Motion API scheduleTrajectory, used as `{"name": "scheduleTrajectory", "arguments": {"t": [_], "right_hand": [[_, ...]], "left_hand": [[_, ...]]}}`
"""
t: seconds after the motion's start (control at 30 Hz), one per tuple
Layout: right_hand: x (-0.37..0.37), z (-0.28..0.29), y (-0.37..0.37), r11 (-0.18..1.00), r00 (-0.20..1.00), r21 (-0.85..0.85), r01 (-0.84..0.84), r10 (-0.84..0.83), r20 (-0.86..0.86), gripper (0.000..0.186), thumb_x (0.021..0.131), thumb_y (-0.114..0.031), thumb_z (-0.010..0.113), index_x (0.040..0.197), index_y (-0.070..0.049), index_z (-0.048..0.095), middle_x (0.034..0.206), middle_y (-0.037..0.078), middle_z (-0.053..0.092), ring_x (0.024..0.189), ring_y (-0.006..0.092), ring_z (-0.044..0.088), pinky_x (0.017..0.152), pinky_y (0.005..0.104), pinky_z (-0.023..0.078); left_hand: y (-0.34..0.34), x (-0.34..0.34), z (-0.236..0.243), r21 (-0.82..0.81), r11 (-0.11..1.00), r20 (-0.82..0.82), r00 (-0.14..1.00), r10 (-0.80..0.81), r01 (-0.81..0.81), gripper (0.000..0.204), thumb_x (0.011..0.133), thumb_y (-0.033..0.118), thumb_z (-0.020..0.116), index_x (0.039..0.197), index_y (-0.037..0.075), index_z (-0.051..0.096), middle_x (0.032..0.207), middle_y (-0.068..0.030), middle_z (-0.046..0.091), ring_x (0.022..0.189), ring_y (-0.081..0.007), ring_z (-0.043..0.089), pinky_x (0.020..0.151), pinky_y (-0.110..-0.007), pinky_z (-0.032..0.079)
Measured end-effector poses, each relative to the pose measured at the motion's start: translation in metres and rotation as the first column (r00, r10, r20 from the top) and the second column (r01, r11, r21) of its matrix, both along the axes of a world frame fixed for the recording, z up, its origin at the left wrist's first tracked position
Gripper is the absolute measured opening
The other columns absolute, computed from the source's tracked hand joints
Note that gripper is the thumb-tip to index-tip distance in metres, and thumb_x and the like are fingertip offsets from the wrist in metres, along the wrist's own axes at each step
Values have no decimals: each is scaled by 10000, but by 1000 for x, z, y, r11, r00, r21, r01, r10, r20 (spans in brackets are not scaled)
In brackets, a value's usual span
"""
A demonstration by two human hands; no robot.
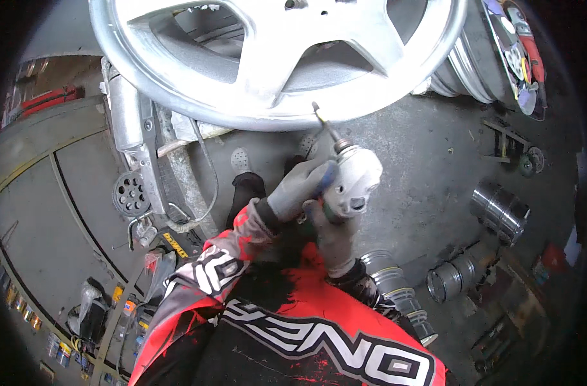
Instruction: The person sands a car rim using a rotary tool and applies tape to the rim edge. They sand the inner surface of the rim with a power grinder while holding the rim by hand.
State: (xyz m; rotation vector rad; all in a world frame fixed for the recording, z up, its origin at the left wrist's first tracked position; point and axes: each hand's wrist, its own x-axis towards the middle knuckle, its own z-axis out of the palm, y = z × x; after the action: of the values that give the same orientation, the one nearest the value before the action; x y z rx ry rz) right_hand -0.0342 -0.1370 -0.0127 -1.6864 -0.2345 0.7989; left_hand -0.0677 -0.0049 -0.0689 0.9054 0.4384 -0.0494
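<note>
A silver five-spoke alloy wheel rim [332, 96] fills the top of the view, face up, its near lip facing me. Both my hands wear grey gloves and hold a whitish, dusty die grinder [361, 170] just short of that lip. My left hand [301, 188] is closed on the near-left side of the grinder's head. Lower down, my right hand [335, 238] wraps the body, most of which its fingers hide. From the collet a thin burr bit [325, 122] points up and left over the lip. Whether its tip touches the metal, I cannot tell.
Left of the rim stands a grey machine arm [129, 116] with a hanging cable [213, 167] and a dark pulley [131, 194]. Shiny metal wheel barrels [499, 212] lie on the floor at right. A red angle grinder [530, 48] rests at far right. My shoes are below the rim.
</note>
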Motion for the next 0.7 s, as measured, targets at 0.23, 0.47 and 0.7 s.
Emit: {"name": "scheduleTrajectory", "arguments": {"t": [0.23, 0.47, 0.7], "right_hand": [[-23, 3, 23, 989, 983, 126, 83, -60, -176, 451, 789, -43, 838, 1184, -5, 623, 1119, 88, 687, 1036, 196, 674, 883, 339, 548], [-3, -2, 0, 979, 955, 62, 194, -174, -240, 443, 800, -46, 828, 1189, -12, 619, 1132, 72, 662, 998, 173, 651, 853, 333, 546], [30, -13, -8, 967, 975, 130, 220, -215, -58, 372, 849, -49, 778, 1185, -2, 627, 1108, 62, 657, 961, 162, 624, 825, 332, 531]], "left_hand": [[24, -33, 36, 94, 995, -89, 996, 27, -19, 536, 1057, 440, 515, 1323, -22, 566, 1186, -75, 615, 1093, -140, 557, 973, -318, 452], [5, 5, 23, 52, 999, -29, 1000, -12, 13, 465, 1054, 404, 530, 1220, -20, 627, 1066, -58, 643, 987, -118, 550, 898, -307, 468], [-7, 51, 8, 77, 990, 41, 992, -120, 117, 433, 1038, 391, 514, 1122, -19, 624, 1027, -63, 640, 967, -119, 551, 900, -315, 472]]}}
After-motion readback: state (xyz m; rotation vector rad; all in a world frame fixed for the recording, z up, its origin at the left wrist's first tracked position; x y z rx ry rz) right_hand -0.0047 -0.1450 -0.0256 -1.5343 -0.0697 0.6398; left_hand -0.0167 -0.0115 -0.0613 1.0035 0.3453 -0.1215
